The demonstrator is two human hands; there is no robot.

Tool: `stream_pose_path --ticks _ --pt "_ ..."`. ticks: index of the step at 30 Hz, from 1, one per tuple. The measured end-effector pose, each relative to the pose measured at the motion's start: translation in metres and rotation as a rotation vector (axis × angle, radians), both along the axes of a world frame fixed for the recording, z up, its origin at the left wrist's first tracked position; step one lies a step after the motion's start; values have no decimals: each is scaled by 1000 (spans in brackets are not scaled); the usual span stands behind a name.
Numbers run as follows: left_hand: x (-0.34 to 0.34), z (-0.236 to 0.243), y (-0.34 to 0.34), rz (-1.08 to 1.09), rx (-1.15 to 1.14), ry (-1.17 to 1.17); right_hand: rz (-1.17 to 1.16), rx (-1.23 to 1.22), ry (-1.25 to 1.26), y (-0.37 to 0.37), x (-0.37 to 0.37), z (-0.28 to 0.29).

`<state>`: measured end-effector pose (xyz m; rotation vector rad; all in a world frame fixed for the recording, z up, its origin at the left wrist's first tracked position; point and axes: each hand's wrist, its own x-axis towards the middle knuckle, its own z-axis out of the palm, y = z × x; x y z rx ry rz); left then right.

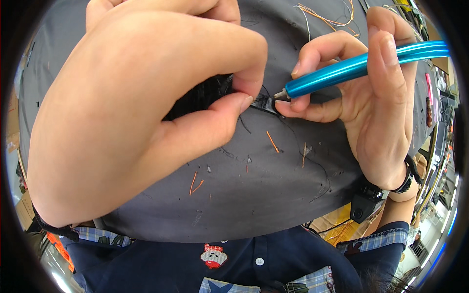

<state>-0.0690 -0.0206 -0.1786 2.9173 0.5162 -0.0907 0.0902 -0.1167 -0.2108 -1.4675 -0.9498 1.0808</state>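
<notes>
My left hand (122,102) covers much of the left side, thumb and forefinger pinched on the end of a small dark piece (265,104) with fine black threads. Black strand-like material (200,97) shows in the hollow beneath that hand, partly hidden. In my right hand (371,107) lies a shiny blue pen-shaped tool (332,75), held between the fingers. Its thin silver tip (280,94) points left, close above the dark piece; whether it touches I cannot tell. The right thumb reaches the piece's right end.
Grey cloth (234,195) curves under both hands. Orange thread scraps (272,141) and dark bits lie scattered on it. Loose orange and white threads (327,17) lie at the far side. A black device (367,205) sits by my right wrist. A pink pen-like item (429,88) is far right.
</notes>
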Motion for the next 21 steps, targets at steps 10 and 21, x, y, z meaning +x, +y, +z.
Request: stream_pose_path --ticks 10,21 --pt "0 1 1 -20 -36 30 21 12 -15 1 3 0" --pt "4 2 2 -21 -61 25 33 14 -5 1 5 0"
